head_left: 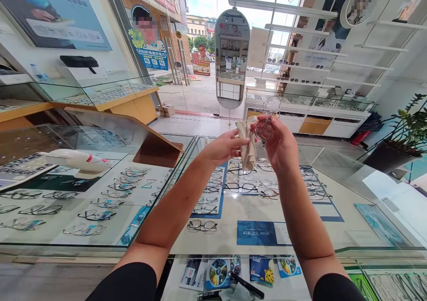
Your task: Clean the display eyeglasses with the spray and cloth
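Observation:
Both my arms reach out over a glass display counter. My left hand (225, 146) pinches a crumpled beige cleaning cloth (247, 152) that hangs down from the fingers. Just to its right, my right hand (282, 145) grips a pair of thin-rimmed eyeglasses (271, 107) raised on edge, one round lens above the other. The lower lens lies in front of the fingers, and the cloth is close beside it; whether they touch I cannot tell. A pair of round dark-framed glasses (202, 225) lies in the counter below.
Rows of eyeglasses (245, 187) fill the glass counter (220, 243). Leaflets (218, 273) and a black pen (246, 285) lie at the near edge. To the left is a white rocket-shaped object (78, 160). An oval mirror (232, 60) stands ahead, and a potted plant (390, 154) at right.

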Available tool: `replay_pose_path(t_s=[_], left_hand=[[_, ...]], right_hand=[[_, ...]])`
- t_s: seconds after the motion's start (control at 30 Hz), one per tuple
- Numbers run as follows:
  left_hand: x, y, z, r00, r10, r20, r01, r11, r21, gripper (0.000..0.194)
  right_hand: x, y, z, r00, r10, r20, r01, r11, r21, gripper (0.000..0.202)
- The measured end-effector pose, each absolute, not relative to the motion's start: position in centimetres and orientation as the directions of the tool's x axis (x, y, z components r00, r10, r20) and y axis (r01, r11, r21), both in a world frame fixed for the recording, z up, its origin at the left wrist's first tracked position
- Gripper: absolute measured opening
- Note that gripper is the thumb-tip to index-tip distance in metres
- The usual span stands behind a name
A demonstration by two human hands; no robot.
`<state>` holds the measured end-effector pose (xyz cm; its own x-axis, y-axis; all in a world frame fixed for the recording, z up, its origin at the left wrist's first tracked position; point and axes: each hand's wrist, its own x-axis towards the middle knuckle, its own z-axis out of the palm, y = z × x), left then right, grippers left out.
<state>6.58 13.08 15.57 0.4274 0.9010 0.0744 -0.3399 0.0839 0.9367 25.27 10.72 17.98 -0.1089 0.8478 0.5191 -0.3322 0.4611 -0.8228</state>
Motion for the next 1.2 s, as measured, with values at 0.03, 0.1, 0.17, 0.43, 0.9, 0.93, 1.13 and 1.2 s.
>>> replay_pose_path(t_s=[0.03, 0.1, 0.17, 0.43, 0.9, 0.93, 1.13, 1.2], left_hand=[[6.6, 13.2, 15.4, 0.446, 0.892, 0.076, -0.329, 0.084, 0.941, 0.062], [6.6, 13.5, 15.1, 0.483, 0.873, 0.07, -0.307, 0.094, 0.947, 0.053], [6.4, 13.8, 14.9, 0.515, 0.856, 0.052, -0.288, 0.116, 0.95, 0.048], [5.5, 14.2, 15.3, 0.517, 0.853, 0.064, -0.383, 0.164, 0.909, 0.035], [5.9, 13.4, 16.1, 0.341, 0.926, 0.162, -0.522, 0.043, 0.852, 0.026], [6.0, 13.4, 16.1, 0.296, 0.941, 0.163, -0.541, 0.025, 0.841, 0.026], [6.2, 12.8, 16.7, 0.065, 0.972, 0.227, -0.52, -0.161, 0.839, 0.028], [6.0, 12.6, 17.0, -0.003, 0.968, 0.251, -0.489, -0.221, 0.844, 0.028]], right_hand=[[25.4, 10.6, 18.1, -0.093, 0.846, 0.524, -0.327, 0.471, -0.819, 0.032], [25.6, 10.4, 18.4, -0.056, 0.838, 0.543, -0.342, 0.495, -0.799, 0.03], [26.1, 10.4, 18.7, -0.011, 0.833, 0.553, -0.364, 0.512, -0.778, 0.028], [27.8, 11.1, 18.9, 0.06, 0.829, 0.556, -0.324, 0.543, -0.775, 0.028], [28.0, 11.6, 18.6, 0.093, 0.813, 0.574, -0.319, 0.571, -0.757, 0.029], [28.0, 11.6, 18.5, 0.084, 0.813, 0.576, -0.312, 0.57, -0.76, 0.03], [27.9, 11.6, 18.5, -0.03, 0.859, 0.512, -0.29, 0.482, -0.827, 0.029], [27.8, 11.5, 18.6, -0.055, 0.871, 0.487, -0.269, 0.457, -0.848, 0.028]])
